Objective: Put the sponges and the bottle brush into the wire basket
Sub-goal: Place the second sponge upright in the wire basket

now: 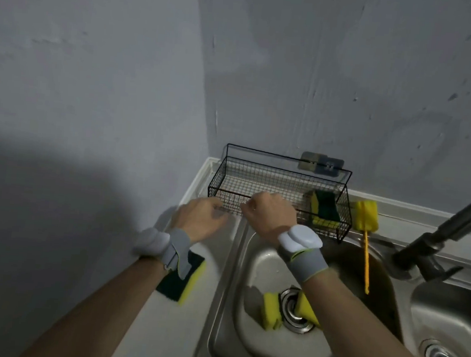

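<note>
A black wire basket [260, 171] stands against the wall behind the sink, with one yellow-green sponge [325, 209] in its right end. My left hand [201, 218] rests at the basket's front left corner; its fingertips are hidden, so its grip is unclear. My right hand [271, 211] is closed on the basket's front rim. A second sponge [184, 280] lies on the counter under my left wrist. Two more yellow sponges [271, 309] [307, 308] lie in the left sink bowl beside the drain. The yellow bottle brush [366, 218] leans at the basket's right, its handle hanging over the sink.
The steel double sink [226, 305] fills the lower right, with a second bowl [449, 325] at the far right. A dark faucet [436, 244] juts in from the upper right. Grey walls meet in a corner behind the basket.
</note>
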Tool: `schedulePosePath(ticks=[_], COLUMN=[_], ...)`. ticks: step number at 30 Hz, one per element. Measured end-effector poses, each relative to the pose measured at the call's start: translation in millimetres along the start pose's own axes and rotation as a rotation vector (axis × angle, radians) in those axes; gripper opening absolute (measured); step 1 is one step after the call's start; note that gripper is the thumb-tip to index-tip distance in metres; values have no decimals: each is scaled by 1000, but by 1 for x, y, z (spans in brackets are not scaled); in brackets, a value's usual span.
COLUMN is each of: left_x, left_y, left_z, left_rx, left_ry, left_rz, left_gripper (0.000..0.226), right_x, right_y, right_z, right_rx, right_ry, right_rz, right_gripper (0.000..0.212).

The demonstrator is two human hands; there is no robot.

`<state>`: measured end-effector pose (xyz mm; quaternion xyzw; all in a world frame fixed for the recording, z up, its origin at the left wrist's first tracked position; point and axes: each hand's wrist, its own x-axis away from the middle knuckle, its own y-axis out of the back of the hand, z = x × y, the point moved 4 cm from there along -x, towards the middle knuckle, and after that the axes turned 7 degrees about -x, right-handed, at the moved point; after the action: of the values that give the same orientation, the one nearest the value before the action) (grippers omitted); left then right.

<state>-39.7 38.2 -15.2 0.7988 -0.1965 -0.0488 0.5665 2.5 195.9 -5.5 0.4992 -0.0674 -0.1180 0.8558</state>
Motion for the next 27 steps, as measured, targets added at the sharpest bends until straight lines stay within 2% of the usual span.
schedulePosePath(ticks=[5, 11, 14, 18, 21, 25, 27], left_x=[29, 53, 60, 66, 70, 71, 67], left_y=[-13, -31, -40, -50, -60, -64, -61], left_z=[34, 57, 66, 75, 81, 81, 78], left_rx=[-68, -133, -140, -156, -146, -100, -106], left_ry=[87, 139, 155, 154, 163, 174, 157], left_rz=[114, 130, 146, 170, 204, 127, 97], left_gripper=[52, 63, 67, 63, 70, 76, 75], right_x=[19, 37, 40, 43, 44, 49, 49], right_y=[-38, -78, -94, -114, -128, -141, -138], right_z=[22, 28, 27, 24, 23, 21, 21], right_rx=[-45, -57, -82, -127, -177, -253, -260], right_ry=[44, 33, 15, -28, -86, -166, -171], right_rz=[174, 283, 326, 386, 428, 493, 490], right_gripper=[33, 34, 39, 50, 57, 66, 62])
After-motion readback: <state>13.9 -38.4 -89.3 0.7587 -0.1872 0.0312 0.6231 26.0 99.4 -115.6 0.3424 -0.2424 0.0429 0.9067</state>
